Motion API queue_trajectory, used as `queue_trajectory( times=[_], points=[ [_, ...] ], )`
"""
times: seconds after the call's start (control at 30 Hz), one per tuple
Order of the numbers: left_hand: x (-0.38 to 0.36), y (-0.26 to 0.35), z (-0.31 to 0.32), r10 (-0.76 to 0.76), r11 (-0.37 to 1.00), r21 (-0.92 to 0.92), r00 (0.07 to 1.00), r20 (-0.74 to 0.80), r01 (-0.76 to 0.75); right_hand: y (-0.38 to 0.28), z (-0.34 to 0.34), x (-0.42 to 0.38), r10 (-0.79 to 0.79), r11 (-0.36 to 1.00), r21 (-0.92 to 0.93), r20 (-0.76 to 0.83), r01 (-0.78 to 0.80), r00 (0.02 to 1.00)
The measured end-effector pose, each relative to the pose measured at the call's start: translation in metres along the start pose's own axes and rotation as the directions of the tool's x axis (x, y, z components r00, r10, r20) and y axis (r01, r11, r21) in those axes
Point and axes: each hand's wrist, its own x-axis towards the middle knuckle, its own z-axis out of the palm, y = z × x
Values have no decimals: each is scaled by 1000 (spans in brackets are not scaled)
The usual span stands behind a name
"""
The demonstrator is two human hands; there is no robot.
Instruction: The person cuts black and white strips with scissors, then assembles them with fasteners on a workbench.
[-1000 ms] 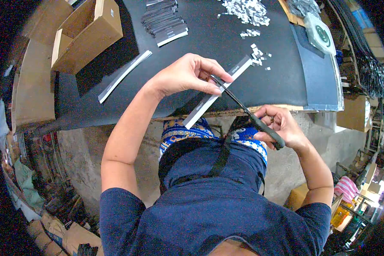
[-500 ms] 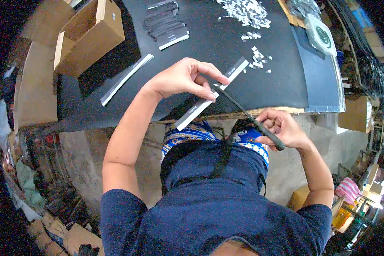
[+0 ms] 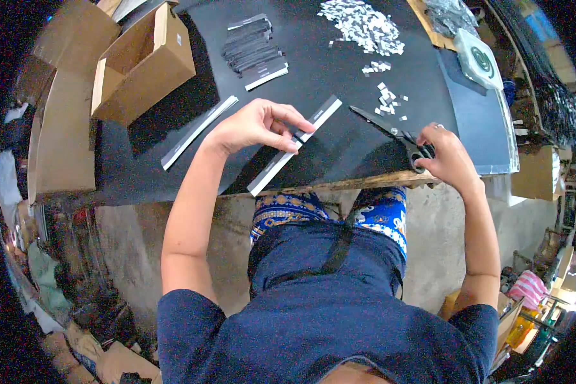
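person's left hand (image 3: 257,127) pinching a long black-and-white strip (image 3: 326,111), right hand (image 3: 452,155) at black-handled metal scissors (image 3: 395,132), black-covered table (image 3: 313,73) beneath

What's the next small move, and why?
Probably release the black-handled metal scissors: they seem to rest on the black tabletop, right hand at their handles, while the left hand pinches a long black-and-white strip both hands could then handle.

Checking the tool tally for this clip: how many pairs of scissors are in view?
1. The scissors are over the black table, their grip end at the right hand. Others may be hidden from this view.
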Motion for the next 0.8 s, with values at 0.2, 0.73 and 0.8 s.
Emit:
queue_trajectory(
  times=[0.2, 0.73, 0.8],
  points=[
    [3, -1, -3, 31, 997, 70, 999, 32, -33, -32, 11, 49, -104, 957, 257, -136, 137, 985],
    [-24, -6, -21, 133, 900, 429, 985, -112, -72, -61, 65, 162, -88, 798, 601, 188, -44, 978],
    [-28, -12, -28, 135, 916, 398, 969, -209, -42, -59, 69, 169, 10, 778, 621, 147, -100, 989]
  ],
)
